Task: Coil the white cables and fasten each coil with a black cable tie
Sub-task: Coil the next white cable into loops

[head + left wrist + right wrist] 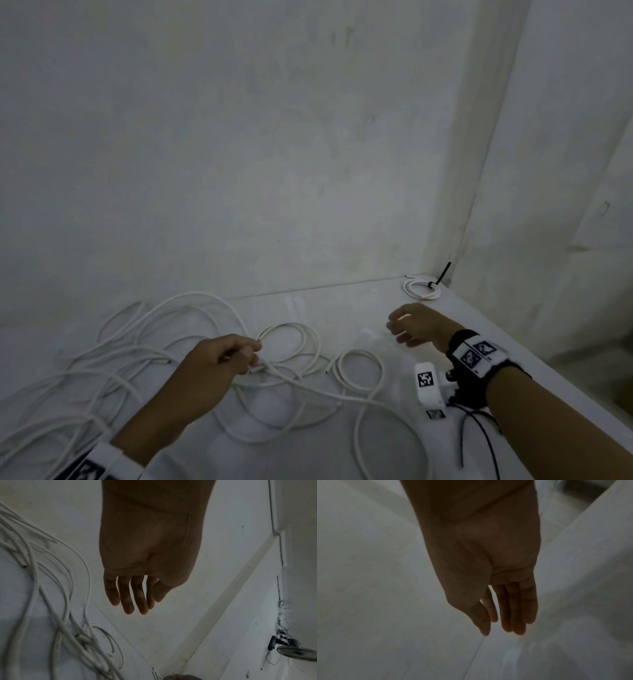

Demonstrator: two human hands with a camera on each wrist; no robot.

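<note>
— Forearms are filling the bottom of the view, the left forearm (164, 421) and the right forearm (548, 418) both reaching out over the white table (342, 308). What is lying on it?

— Mostly the tangle of white cables (137, 363), which is sprawling across the left half and trailing off the near edge. A loose loop (359, 371) is sitting just right of it, with a cut end showing. At the far right corner one tied coil (422, 287) is resting against the wall, its black cable tie (442, 272) sticking up.

— And the hands?

— Neither is gripping anything. The left hand (222, 358) is hovering over the middle of the tangle, fingers straight and relaxed in its wrist view (from the head view they look bent towards a strand, but nothing is pinched). The right hand (416, 329) is hanging above bare table between the loose loop and the tied coil, fingers extended and empty.

— How is the cable going to behave?

— I am judging it light but springy: the loops are holding wide curves rather than going limp, so a coil will likely be trying to spring open until it is tied. I would be taking a free end first, then pinching where the turns cross.
</note>
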